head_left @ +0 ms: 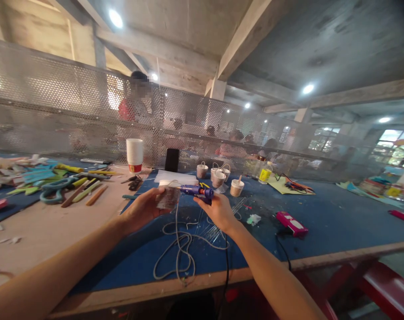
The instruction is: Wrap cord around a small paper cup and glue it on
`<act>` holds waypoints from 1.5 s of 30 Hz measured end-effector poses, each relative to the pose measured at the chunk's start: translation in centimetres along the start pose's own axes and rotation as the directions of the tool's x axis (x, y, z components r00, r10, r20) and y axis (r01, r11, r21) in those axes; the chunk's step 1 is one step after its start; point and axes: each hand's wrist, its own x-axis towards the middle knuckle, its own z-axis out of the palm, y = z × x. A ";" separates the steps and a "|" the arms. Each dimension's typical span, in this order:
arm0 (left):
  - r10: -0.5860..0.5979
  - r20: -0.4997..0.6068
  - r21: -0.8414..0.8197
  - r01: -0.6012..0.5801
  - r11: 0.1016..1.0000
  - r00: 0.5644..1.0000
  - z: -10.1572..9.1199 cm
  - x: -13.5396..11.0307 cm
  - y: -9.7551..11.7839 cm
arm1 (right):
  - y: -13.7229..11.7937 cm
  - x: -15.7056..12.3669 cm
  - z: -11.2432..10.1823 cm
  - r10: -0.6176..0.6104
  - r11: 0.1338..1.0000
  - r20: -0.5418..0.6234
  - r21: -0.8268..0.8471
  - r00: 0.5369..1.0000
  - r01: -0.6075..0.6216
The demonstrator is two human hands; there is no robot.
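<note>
My left hand [148, 205] is wrapped round a small paper cup [168, 198] with a white rim and a greyish-brown side. A blue glue gun [202, 191] is gripped in my right hand [221, 211], its nozzle pointing left at the cup's rim. From the cup a grey cord [177, 235] hangs down and lies in loops on the blue table mat [128, 262]. Just beyond the glue gun stand several small cups [218, 179], some with cord handles, and one cup [236, 188] with a wooden stick in it.
Scissors [57, 189], clay tools and foam scraps lie at the left beside a stack of paper cups [134, 153]. A black phone [172, 160] leans at the back. To the right are a yellow-labelled bottle [265, 173] and a pink device [292, 223]. A perforated screen [88, 115] runs behind, with people beyond it.
</note>
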 end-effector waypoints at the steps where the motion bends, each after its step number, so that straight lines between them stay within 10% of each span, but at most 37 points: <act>1: -0.001 0.001 -0.001 0.001 1.000 1.000 0.0 0.0 0.0 | 0.0 0.0 0.0 0.000 1.000 0.000 0.000 1.000 0.000; 45: 0.012 -0.016 0.000 -0.012 1.000 1.000 0.2 0.0 -0.3 | -0.1 -0.1 0.2 0.019 0.996 0.013 0.086 1.000 -0.020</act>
